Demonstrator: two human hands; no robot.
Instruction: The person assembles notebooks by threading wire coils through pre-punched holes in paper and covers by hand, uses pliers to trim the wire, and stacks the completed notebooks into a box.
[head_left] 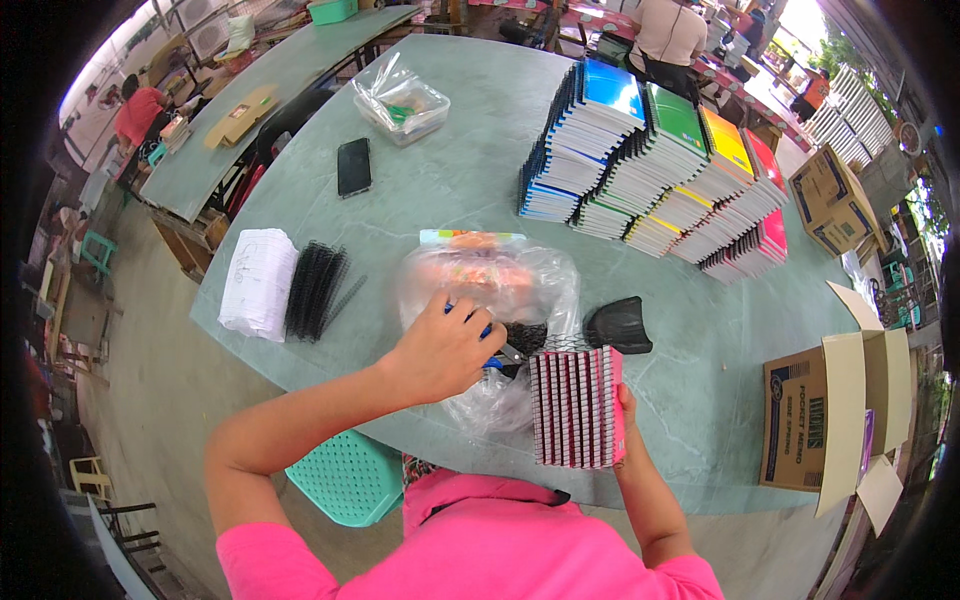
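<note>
My left hand (440, 350) is closed around a blue-handled tool (497, 352), likely pliers or cutters, whose tip meets the wire spines at the top of a stack of small pink spiral notebooks (575, 405). My right hand (627, 410) grips that stack from its right side and holds it upright at the table's near edge. Under and behind my left hand lies a crumpled clear plastic bag (500, 280) with orange and pink covers inside. A black scoop-shaped piece (618, 325) lies just beyond the stack.
On the green table (470, 170) are fanned piles of blue, green, yellow and red notebooks (660, 170), black spiral coils (315, 290) beside a white paper stack (258, 283), a phone (354, 166) and a clear bag (400, 102). An open carton (835, 420) stands right. A teal stool (345, 478) is below. People sit at far tables.
</note>
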